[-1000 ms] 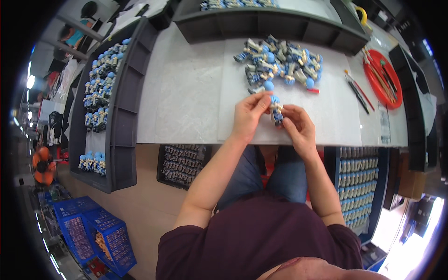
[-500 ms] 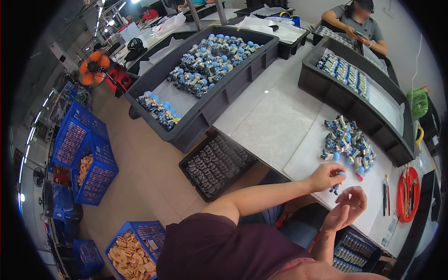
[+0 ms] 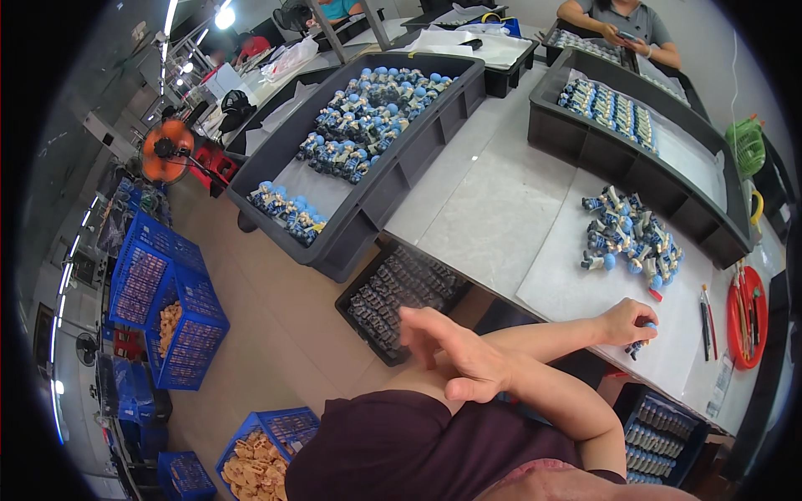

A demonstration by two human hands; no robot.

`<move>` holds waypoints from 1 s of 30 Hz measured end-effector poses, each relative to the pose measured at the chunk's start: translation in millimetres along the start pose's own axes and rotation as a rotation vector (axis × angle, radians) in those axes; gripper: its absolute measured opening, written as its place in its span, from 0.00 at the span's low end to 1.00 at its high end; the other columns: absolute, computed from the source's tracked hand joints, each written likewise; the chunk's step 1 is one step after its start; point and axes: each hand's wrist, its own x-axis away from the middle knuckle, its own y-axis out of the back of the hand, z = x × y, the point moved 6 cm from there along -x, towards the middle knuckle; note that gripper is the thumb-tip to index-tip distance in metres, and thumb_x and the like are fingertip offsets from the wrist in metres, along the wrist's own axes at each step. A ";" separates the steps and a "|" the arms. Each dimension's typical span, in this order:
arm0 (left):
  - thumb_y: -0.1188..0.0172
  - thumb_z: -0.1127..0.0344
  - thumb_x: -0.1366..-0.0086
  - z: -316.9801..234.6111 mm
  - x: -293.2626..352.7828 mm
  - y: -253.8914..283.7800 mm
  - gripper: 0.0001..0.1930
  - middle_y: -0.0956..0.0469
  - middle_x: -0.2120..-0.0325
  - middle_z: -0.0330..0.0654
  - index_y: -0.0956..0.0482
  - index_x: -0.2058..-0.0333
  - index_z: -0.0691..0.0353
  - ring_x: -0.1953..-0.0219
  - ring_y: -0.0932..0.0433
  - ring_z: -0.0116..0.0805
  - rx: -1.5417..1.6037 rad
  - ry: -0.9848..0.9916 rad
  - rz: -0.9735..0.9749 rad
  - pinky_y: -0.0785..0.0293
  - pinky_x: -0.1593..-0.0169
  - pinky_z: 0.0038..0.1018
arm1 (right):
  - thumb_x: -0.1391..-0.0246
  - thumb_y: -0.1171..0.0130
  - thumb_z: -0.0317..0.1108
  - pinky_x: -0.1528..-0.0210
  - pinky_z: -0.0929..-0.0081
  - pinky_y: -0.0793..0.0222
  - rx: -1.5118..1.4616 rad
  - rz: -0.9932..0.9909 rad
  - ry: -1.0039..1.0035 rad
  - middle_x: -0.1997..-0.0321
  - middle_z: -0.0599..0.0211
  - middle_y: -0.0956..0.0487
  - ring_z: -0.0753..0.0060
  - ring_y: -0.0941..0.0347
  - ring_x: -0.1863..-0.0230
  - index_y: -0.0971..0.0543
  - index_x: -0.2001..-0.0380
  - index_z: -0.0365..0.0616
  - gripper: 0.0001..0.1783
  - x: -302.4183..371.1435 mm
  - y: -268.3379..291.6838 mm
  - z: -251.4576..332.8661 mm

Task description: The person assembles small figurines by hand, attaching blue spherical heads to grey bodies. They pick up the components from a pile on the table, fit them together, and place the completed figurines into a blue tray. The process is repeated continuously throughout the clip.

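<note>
My left hand (image 3: 630, 323) is closed on a small figurine (image 3: 640, 342) with a blue head, held just above the white sheet (image 3: 543, 280) at the table's near edge. My right arm crosses over my left arm. My right hand (image 3: 464, 357) is by my left elbow, its fingers spread and holding nothing; whether it touches the arm I cannot tell. Beyond my left hand lies a loose pile of similar figurines (image 3: 631, 234), with a small red piece (image 3: 656, 295) at its near side.
A large grey bin (image 3: 351, 221) of figurines stands left; another grey bin (image 3: 635, 171) holds rows of them. Brushes lie beside a red tray (image 3: 756, 334). Below are a black crate (image 3: 355, 334) and blue baskets (image 3: 188, 334). A person (image 3: 626, 29) sits across the table.
My right hand has left the figurine's side and swung left across my body to my left elbow. My left hand, still holding the figurine, has shifted right. The view has moved slightly.
</note>
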 end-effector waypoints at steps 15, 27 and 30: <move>0.39 0.59 0.47 -16.9 7.5 8.0 0.14 0.21 0.77 0.42 0.21 0.67 0.63 0.76 0.23 0.26 0.057 0.081 0.038 0.29 0.70 0.22 | 0.48 0.58 0.58 0.63 0.65 0.39 0.265 0.144 -0.132 0.62 0.50 0.37 0.54 0.39 0.65 0.54 0.40 0.33 0.44 17.2 12.0 0.1; 0.40 0.59 0.46 -14.4 7.7 6.8 0.14 0.21 0.77 0.43 0.21 0.66 0.64 0.76 0.23 0.27 0.065 0.143 0.013 0.29 0.70 0.22 | 0.48 0.56 0.56 0.63 0.66 0.38 0.242 0.098 -0.080 0.62 0.49 0.37 0.54 0.37 0.66 0.54 0.40 0.34 0.44 28.7 16.6 -3.0; 0.40 0.59 0.46 -2.0 2.6 3.4 0.15 0.20 0.75 0.43 0.21 0.65 0.64 0.74 0.23 0.28 0.167 0.189 0.047 0.29 0.68 0.23 | 0.48 0.56 0.56 0.64 0.67 0.38 0.226 0.079 -0.058 0.63 0.50 0.37 0.55 0.38 0.67 0.55 0.39 0.34 0.44 26.1 17.2 -2.7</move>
